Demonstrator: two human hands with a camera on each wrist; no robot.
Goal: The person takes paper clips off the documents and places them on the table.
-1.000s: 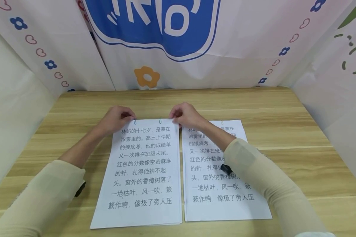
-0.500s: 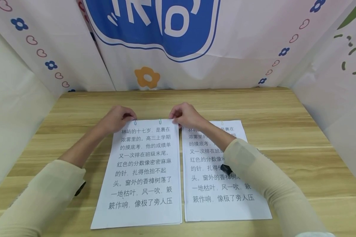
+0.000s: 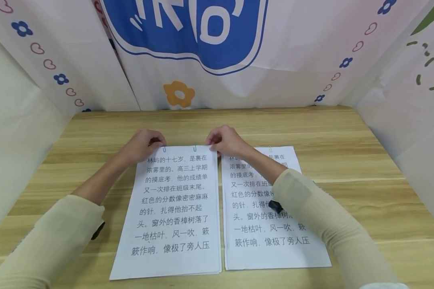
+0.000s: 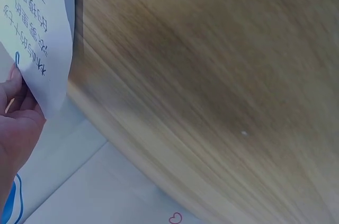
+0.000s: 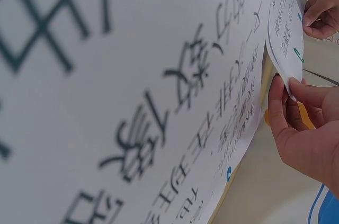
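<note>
Two stacks of white printed paper lie side by side on the wooden table in the head view. My left hand (image 3: pixel 142 145) pinches the top edge of the left paper stack (image 3: pixel 173 264), close to its blue paper clip (image 3: pixel 164 149). The top right corner of that same stack is between the thumb and fingers of my right hand (image 3: pixel 228 141), as the right wrist view also shows. A green paper clip (image 3: pixel 195 148) sits on the top edge between my hands. My right forearm crosses over the right paper stack (image 3: pixel 275 257), hiding part of its text; a yellow paper clip (image 3: pixel 270 149) is on its top edge.
The wooden table (image 3: pixel 376 208) extends around both stacks. Behind it hangs a white printed backdrop (image 3: pixel 282 88) with a blue sign and an orange flower. White side walls (image 3: pixel 401 108) stand at left and right.
</note>
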